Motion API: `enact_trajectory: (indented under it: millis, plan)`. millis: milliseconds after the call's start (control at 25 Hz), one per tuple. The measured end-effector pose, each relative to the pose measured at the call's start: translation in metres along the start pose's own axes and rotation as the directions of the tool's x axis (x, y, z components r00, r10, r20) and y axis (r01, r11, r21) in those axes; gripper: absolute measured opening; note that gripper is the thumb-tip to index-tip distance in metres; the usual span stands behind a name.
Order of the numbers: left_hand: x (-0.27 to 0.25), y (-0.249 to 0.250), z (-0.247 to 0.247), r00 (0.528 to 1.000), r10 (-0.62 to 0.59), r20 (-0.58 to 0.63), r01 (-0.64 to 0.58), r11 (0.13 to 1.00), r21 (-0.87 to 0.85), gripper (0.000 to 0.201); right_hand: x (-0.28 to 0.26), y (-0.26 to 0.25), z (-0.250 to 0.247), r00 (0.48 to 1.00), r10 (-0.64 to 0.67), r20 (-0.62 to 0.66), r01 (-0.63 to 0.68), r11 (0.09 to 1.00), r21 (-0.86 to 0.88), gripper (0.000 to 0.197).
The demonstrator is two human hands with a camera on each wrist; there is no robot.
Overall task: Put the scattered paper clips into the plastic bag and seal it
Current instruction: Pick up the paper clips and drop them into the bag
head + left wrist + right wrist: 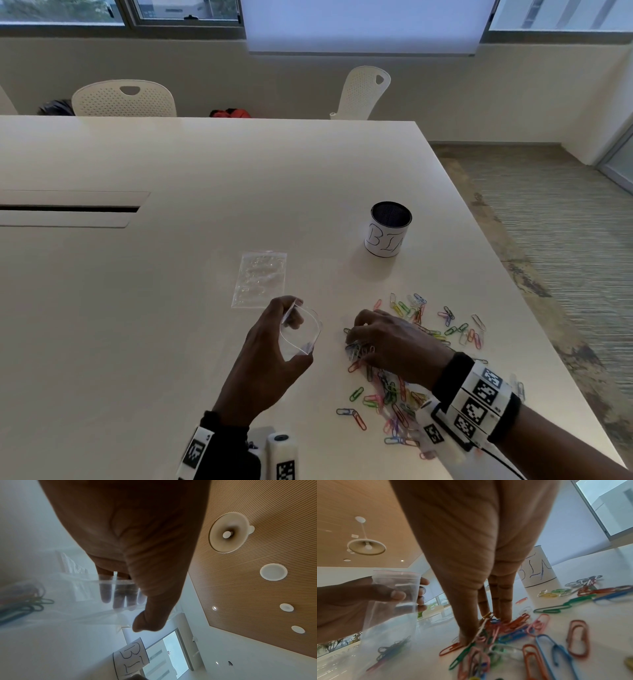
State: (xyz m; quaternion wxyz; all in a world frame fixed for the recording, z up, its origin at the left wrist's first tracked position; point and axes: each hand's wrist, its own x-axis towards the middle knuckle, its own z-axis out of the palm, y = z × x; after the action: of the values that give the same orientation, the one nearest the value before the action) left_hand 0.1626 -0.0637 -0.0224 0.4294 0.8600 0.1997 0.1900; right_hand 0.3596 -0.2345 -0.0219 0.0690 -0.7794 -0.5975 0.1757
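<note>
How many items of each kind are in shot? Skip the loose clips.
Plastic bags: 2, the held bag in the left hand and the flat bag on the table
BIN can: 1
Chairs: 2
Total: 5
The paper clips overlap too much to count.

Pale bench (212, 164), white-labelled dark cylindrical tin (388, 229) upright on it with handwritten letters, flat clear packet (259, 279) lying left of the tin, two white perforated chairs (124, 99) beyond the tin, a cable slot (68, 208) far left of the tin
</note>
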Motion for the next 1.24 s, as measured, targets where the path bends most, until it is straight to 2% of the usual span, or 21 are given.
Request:
enact_trajectory:
  millis: [240,480,560,680,840,880,920,1000,1160,1240]
  plan:
    - [0.0,0.006,0.007,1.0,0.004,0.014,-0.004,1.0,-0.006,0.062,-0.002,-0.011,0.002,0.998,0.016,-0.056,-0.016,1.0,0.005,0.021]
    - [-0.004,0.012,0.017,1.0,-0.001,0.023,0.001,1.0,-0.011,0.064,-0.006,0.004,-0.005,0.971,0.201,-0.133,-0.16,0.951,0.265,0.011]
    - [-0.005,0.013,0.019,1.0,0.004,0.019,-0.004,1.0,-0.013,0.064,-0.01,0.009,-0.01,0.947,0.287,-0.146,-0.207,0.889,0.408,0.008]
    - [-0.005,0.015,0.023,1.0,0.011,0.022,-0.011,1.0,-0.015,0.063,-0.02,0.011,-0.02,0.894,0.425,-0.141,-0.246,0.729,0.639,0.007]
    - [-0.006,0.016,0.027,0.999,0.036,0.024,-0.036,0.999,0.014,0.062,-0.033,-0.002,-0.038,0.858,0.501,-0.113,-0.163,0.473,0.866,0.008]
    - [-0.007,0.016,0.028,0.999,0.038,0.023,-0.039,0.999,0.022,0.062,-0.035,-0.009,-0.044,0.857,0.501,-0.118,-0.132,0.435,0.89,0.009]
    - [-0.007,0.016,0.029,0.999,0.039,0.022,-0.04,0.999,0.029,0.063,-0.037,-0.017,-0.05,0.862,0.489,-0.136,-0.103,0.432,0.896,0.01]
    - [-0.006,0.017,0.03,0.999,0.041,0.025,-0.042,0.998,0.04,0.063,-0.039,-0.036,-0.061,0.874,0.444,-0.197,-0.064,0.507,0.86,0.01]
    - [-0.006,0.018,0.032,0.999,0.036,0.031,-0.038,0.998,0.044,0.061,-0.032,-0.07,-0.065,0.879,0.353,-0.319,-0.098,0.79,0.605,0.011]
    - [-0.006,0.019,0.033,0.999,0.024,0.034,-0.025,0.999,0.043,0.062,-0.024,-0.081,-0.062,0.887,0.285,-0.363,-0.096,0.883,0.46,0.011]
